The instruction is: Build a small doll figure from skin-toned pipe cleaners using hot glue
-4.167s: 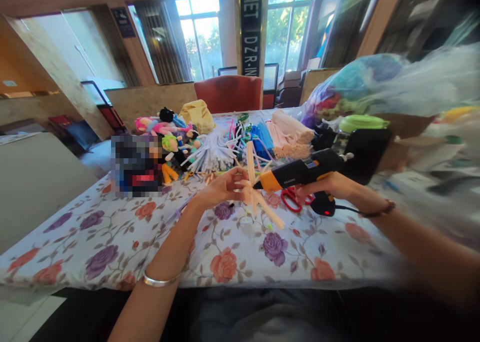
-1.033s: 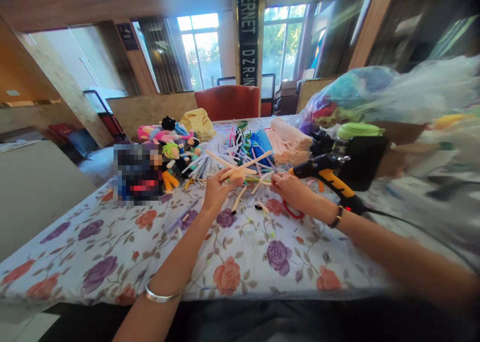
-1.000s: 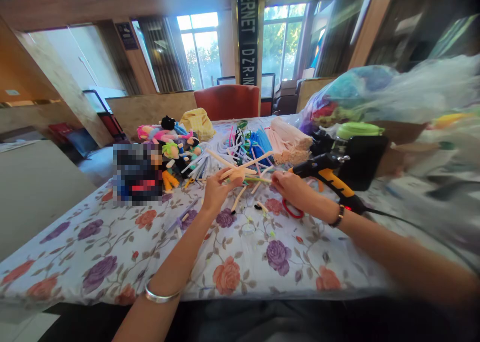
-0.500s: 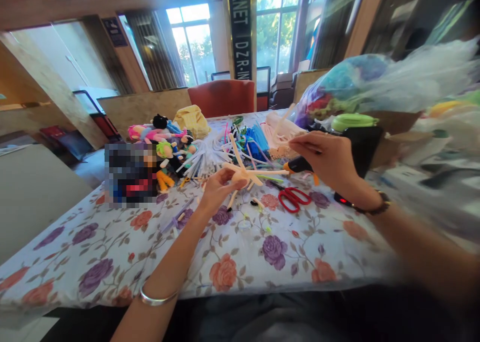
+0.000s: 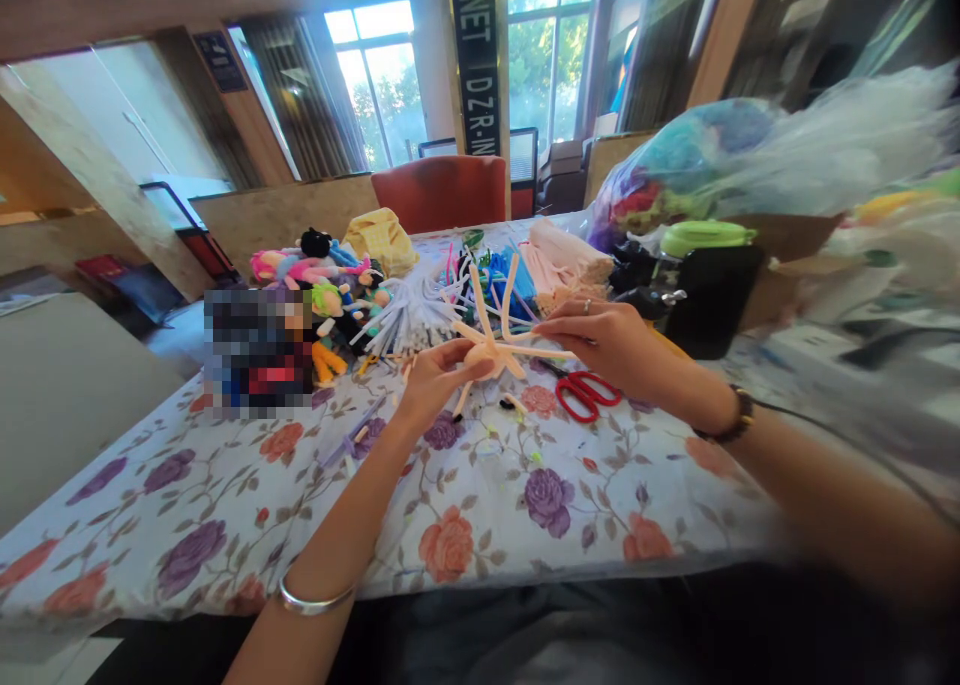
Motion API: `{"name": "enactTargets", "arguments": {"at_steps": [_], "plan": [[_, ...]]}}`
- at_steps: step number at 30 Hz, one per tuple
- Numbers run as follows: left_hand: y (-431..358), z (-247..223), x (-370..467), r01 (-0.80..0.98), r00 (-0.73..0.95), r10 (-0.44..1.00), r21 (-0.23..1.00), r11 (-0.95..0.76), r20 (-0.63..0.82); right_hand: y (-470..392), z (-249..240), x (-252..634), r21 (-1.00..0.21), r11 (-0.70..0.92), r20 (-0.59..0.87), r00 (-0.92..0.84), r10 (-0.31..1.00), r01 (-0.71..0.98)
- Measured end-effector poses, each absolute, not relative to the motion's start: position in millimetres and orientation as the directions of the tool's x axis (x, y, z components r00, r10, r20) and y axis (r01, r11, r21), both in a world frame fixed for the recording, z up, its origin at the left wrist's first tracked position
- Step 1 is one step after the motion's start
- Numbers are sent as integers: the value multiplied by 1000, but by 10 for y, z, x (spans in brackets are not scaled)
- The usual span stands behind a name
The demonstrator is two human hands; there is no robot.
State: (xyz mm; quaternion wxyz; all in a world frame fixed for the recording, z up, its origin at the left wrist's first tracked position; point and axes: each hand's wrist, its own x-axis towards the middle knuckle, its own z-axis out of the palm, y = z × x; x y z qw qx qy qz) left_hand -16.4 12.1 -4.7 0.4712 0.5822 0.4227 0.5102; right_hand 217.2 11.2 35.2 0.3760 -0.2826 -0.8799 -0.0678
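Note:
My left hand [image 5: 439,377] pinches a star-like shape of pale peach pipe cleaners [image 5: 489,347], its several arms sticking out around the middle. My right hand [image 5: 619,350] is closed at the fingertips on a loose peach pipe cleaner [image 5: 508,295], which is bent so that one part stands up. Its lower part lies close to the star shape; whether they touch I cannot tell. Red-handled scissors [image 5: 587,395] lie on the table just below my right hand. Short peach pieces with black ends [image 5: 512,403] lie below the shape.
Bundles of white pipe cleaners [image 5: 420,310] and peach pipe cleaners [image 5: 562,260] lie behind my hands. Small dolls [image 5: 330,295] are piled at the left. A green-lidded jar [image 5: 705,237], a black panel [image 5: 712,305] and plastic bags [image 5: 690,155] stand at the right. Flowered cloth [image 5: 300,505] covers the table.
My right hand has moved left and down, bringing its pipe cleaner beside the star shape. That pipe cleaner now shows a bend. My left hand stays nearly in place.

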Motion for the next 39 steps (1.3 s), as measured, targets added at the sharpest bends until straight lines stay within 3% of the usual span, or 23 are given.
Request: {"name": "enactTargets", "arguments": {"at_steps": [19, 28, 39], "plan": [[105, -59, -152, 30, 135, 966, 974, -225, 219, 98, 305, 2104, -174, 846, 692, -549, 469, 503], [86, -46, -158, 114, 145, 956, 955, -274, 256, 76, 303, 2094, -91, 828, 658, -591, 467, 553], [108, -76, -173, 143, 154, 947, 942, -303, 281, 126, 232, 2087, -104, 835, 659, -592, 464, 540]]}}
